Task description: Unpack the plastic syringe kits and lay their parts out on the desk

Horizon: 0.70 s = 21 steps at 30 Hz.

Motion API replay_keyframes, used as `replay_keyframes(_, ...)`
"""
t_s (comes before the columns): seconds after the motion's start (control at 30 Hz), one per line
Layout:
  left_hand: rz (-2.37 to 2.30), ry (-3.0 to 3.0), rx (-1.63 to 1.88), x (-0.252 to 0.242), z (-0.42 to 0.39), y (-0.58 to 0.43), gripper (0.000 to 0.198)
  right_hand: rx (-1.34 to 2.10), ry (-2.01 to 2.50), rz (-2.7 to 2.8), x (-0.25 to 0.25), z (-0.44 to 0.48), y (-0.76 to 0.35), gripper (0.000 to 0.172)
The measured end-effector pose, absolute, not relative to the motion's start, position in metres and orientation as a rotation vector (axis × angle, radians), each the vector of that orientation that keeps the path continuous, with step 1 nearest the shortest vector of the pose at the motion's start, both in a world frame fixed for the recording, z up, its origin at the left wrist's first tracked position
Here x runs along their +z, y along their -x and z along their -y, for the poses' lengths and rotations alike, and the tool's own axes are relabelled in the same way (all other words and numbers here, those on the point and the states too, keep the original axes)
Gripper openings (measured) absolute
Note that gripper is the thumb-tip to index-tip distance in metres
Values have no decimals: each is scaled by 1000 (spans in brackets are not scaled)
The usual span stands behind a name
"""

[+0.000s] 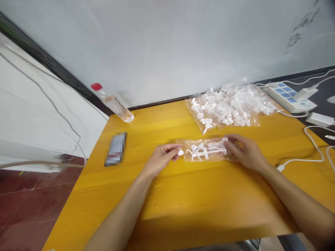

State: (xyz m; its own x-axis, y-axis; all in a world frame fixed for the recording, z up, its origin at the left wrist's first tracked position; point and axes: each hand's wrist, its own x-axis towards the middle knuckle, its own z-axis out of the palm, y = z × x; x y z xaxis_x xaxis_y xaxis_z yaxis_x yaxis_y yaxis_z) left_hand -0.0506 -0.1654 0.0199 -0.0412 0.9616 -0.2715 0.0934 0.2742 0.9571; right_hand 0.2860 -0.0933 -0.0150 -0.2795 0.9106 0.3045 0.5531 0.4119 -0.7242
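Between the fingertips of my left hand (165, 157) is a small white round plastic piece (180, 152), beside the left end of a clear plastic bag (213, 158). The bag lies flat on the table and shows several white plastic parts (205, 152) inside, one of them long and straight. My right hand (242, 150) is closed at the bag's right end, pinching a small white ring-shaped plastic piece (225, 139). Its fingers overlap the bag there, and I cannot tell whether they also grip the film.
Behind my hands lies a larger clear bag (230, 108) full of white plastic parts. A red-capped water bottle (116, 106) and a blurred-out flat object (115, 149) are at the left of the yellow table (167, 202). A power strip (290, 97) and white cables (311, 158) are at the right.
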Motion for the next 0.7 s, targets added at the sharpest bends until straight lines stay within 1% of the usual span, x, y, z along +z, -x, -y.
replay_keyframes(0.17, -1247, -986, 1058, 3, 156, 29, 40, 555, 1221, 2002, -23, 91, -286, 33)
replay_keyframes(0.3, -1159, -1026, 1020, -4, 153, 17, 54, 531, 1187, 2031, -22, 89, -284, 29)
replay_keyframes(0.33, -1143, -1061, 1010, -4, 153, 17, 54, 533, 1181, 2038, -21, 89, -284, 29)
replay_keyframes(0.5, -1227, -1252, 986, 2, 159, 34, 38, 548, 1227, 2041, -5, 89, -287, 30)
replay_keyframes(0.7, -1423, -1252, 943, 2, 167, 51, 37, 562, 1258, 1891, 29, 95, -283, 32)
